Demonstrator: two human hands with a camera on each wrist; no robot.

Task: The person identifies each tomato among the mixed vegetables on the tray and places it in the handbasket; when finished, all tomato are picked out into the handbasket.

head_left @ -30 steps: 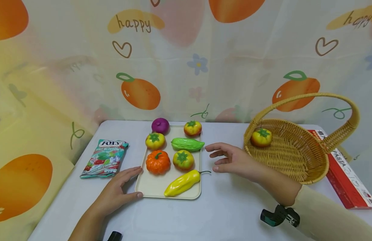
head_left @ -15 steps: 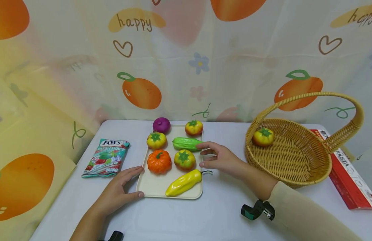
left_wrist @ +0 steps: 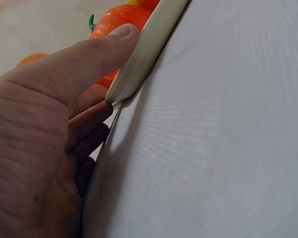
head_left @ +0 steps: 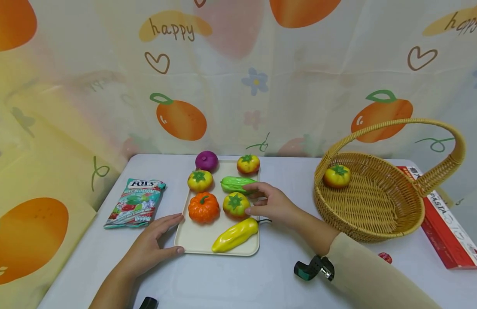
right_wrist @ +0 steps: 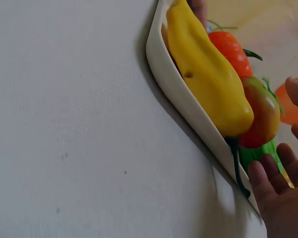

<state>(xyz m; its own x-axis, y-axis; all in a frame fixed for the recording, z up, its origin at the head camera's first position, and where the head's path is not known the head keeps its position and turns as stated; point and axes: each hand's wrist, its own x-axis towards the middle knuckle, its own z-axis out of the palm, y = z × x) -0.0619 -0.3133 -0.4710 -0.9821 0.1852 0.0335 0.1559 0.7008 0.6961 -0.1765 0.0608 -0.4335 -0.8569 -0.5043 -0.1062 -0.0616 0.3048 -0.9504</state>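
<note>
On the cream tray (head_left: 195, 244) sit an orange pumpkin (head_left: 203, 208), a yellow pepper (head_left: 235, 235), a green ridged vegetable (head_left: 235, 184), an onion-like purple vegetable (head_left: 207, 161) and several yellow-red tomatoes (head_left: 235, 204). My left hand (head_left: 155, 242) rests at the tray's near left corner, thumb and fingers spread along the edge. Over the tray's right side reaches my right hand (head_left: 274, 204), its thumb tip right at the front tomato and its fingers overlapping the green vegetable's right end. In the right wrist view that hand's fingers (right_wrist: 260, 181) are parted, with a gap to the thumb.
A wicker basket (head_left: 377, 214) with a tall handle stands to the right, one tomato (head_left: 337, 176) inside. Beyond it lies a red and white pasta box (head_left: 443, 240). A candy bag (head_left: 135, 204) lies left of the tray. A small red item (head_left: 385, 257) shows beside the right sleeve.
My right hand has moved left from beside the tray to the front tomato and green vegetable. A small red item has come into view by the sleeve. The left hand has stayed put.
</note>
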